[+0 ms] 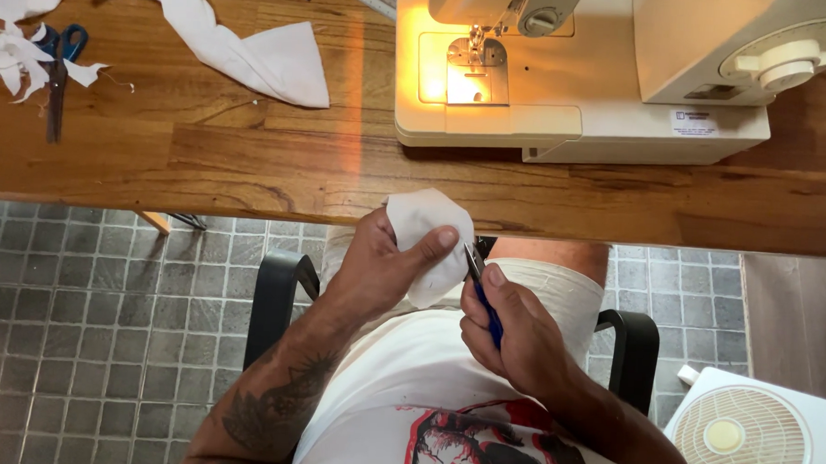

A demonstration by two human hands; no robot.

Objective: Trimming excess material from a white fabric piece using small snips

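My left hand [384,263] grips a small white fabric piece [429,231] just below the table edge, thumb pressed on its front. My right hand [510,331] is closed around a small blue-handled snipping tool [484,294], whose metal tip touches the right edge of the fabric. Both hands hover over my lap, in front of the cream sewing machine [565,73] with its lamp lit over the needle plate [476,71].
A long white cloth strip [245,52] and white scraps [12,58] lie on the wooden table [251,153] beside blue-handled scissors [57,73]. Black chair arms [278,296] flank my legs. A white fan [754,436] stands on the grey tiled floor at lower right.
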